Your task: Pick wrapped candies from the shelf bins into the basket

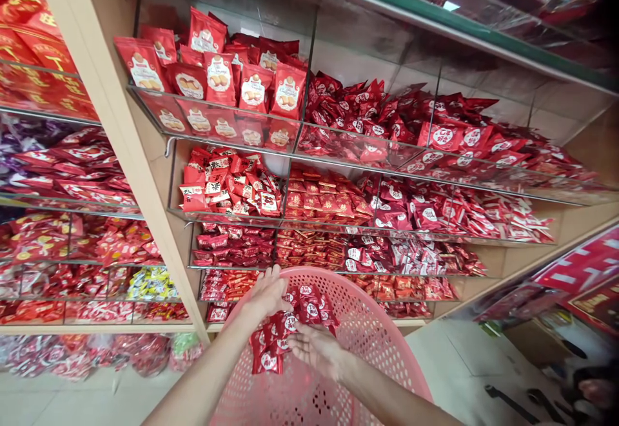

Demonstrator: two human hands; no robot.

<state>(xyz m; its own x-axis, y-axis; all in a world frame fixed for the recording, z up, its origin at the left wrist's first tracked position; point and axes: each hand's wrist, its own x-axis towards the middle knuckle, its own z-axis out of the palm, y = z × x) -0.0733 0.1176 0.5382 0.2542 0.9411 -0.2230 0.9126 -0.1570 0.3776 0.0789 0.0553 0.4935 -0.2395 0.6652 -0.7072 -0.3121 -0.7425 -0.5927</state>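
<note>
A cluster of small dark-red candy packets [312, 310] with white round labels is between my hands, over the inside of a pink perforated plastic basket [387, 342]. My left hand [268, 294] is at the cluster's upper left, near the basket's far rim, its fingers spread. On the lower right, my right hand [316, 350] has its palm turned partly up and its fingers extended, touching or very close to the packets. Whether the packets rest on the basket or hang in the air between the hands, I cannot tell. Both forearms reach in from the bottom edge.
In front stands a wooden shelf unit with clear-fronted compartments of red packets [232, 184]. Larger red biscuit packets [220, 78] fill the upper left. Another shelf with a yellow-wrapped batch [152, 283] is to the left. Bagged goods [145, 352] sit on the floor.
</note>
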